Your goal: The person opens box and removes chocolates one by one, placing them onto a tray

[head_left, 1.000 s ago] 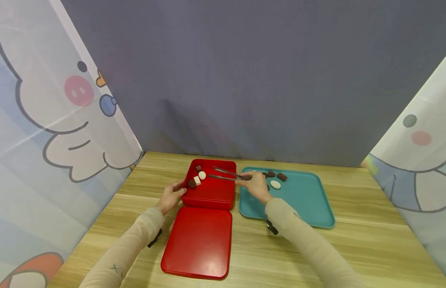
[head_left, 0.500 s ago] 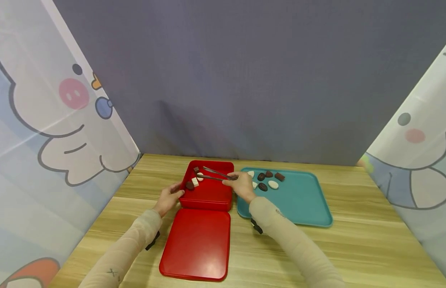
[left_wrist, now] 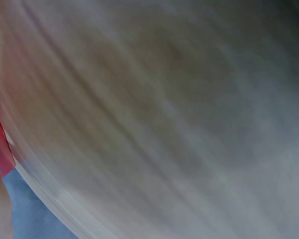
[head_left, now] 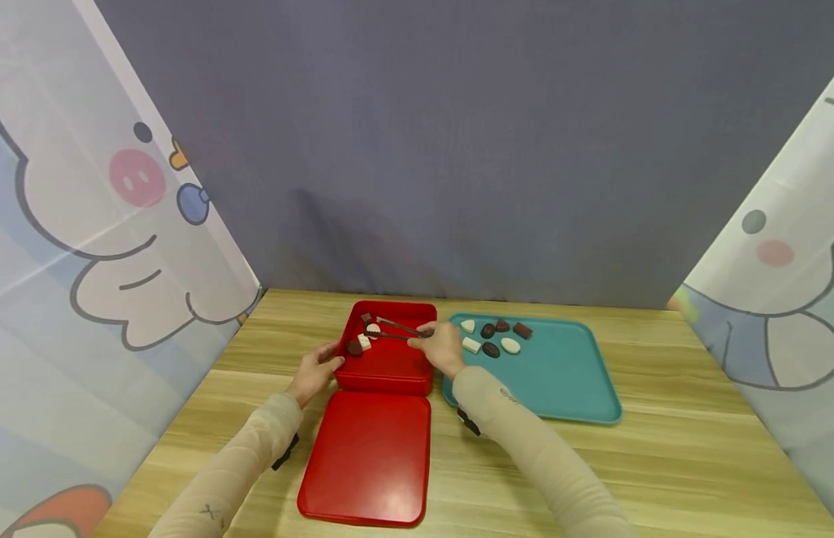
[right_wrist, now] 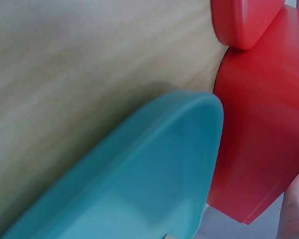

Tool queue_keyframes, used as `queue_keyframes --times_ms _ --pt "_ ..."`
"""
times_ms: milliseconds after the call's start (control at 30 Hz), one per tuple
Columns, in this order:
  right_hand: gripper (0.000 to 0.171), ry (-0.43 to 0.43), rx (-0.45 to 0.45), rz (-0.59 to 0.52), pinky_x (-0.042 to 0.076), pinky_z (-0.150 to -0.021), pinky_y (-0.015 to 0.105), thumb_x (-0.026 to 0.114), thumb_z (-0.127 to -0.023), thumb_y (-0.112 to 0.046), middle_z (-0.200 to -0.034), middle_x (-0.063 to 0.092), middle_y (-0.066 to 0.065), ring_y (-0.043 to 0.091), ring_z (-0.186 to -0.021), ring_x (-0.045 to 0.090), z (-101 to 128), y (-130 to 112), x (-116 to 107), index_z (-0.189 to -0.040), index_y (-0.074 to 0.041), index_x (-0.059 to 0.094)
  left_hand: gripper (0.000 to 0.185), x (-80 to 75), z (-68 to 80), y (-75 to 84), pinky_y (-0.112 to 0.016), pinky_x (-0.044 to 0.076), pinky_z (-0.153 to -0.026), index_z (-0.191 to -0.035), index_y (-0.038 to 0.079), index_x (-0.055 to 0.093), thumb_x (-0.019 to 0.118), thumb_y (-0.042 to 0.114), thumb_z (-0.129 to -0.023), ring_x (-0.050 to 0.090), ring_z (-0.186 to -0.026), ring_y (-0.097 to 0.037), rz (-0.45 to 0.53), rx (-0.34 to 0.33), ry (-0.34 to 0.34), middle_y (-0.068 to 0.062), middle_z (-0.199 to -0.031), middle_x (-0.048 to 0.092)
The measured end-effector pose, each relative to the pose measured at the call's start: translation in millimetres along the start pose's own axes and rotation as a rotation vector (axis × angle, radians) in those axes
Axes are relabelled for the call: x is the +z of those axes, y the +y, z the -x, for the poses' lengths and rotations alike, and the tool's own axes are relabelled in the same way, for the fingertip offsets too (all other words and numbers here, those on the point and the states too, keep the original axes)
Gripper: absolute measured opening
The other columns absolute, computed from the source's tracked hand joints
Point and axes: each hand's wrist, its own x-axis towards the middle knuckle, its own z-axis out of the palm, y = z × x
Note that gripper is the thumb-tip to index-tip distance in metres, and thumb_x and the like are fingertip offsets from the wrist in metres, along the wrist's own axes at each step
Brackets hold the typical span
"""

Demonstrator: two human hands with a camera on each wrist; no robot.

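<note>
I saw my right hand (head_left: 440,348) pinching the tongs (head_left: 390,329) over the red box (head_left: 390,362), tips at the pieces in its far left corner, while my left hand (head_left: 314,369) gripped the box's left wall. The red lid (head_left: 366,456) lay touching the box's near edge and the teal tray (head_left: 558,373) just beside its right. Bare wooden worktop (head_left: 693,463) stretched right, closed in by a grey backdrop (head_left: 457,149) and cartoon curtains (head_left: 87,224).

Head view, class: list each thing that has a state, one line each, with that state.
Red box: open, holding a few pieces.
Red lid: off, flat on the table.
Teal tray: six pieces on it.
Tongs: held over the box.
Left hand: holding the box's edge.
Right hand: gripping the tongs.
</note>
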Motion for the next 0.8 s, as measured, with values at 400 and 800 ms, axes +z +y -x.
queue_keyframes --times_ms 400,800 --pt "0.025 0.019 0.003 0.083 0.049 -0.06 0.027 0.077 -0.074 -0.02 -0.092 0.07 0.006 0.02 -0.074 0.059 -3.7 -1.5 6.4 -0.095 -0.008 0.072 0.049 0.1 1.9 0.4 -0.027 0.047 -0.088 -0.14 0.001 0.035 0.048 0.012 -0.095 0.046 -0.122 -0.032 -0.004 -0.025 0.004 -0.023 -0.138 0.042" --pt "0.025 0.044 -0.019 0.153 0.048 -0.073 0.035 0.076 -0.074 -0.017 -0.094 0.07 0.007 0.027 -0.086 0.06 -8.3 -5.9 15.1 -0.097 -0.008 0.073 0.048 0.8 0.9 0.1 -0.033 0.048 -0.09 -0.14 0.001 0.035 0.048 0.012 -0.094 0.046 -0.121 -0.033 0.01 -0.031 -0.004 -0.023 -0.138 0.042"
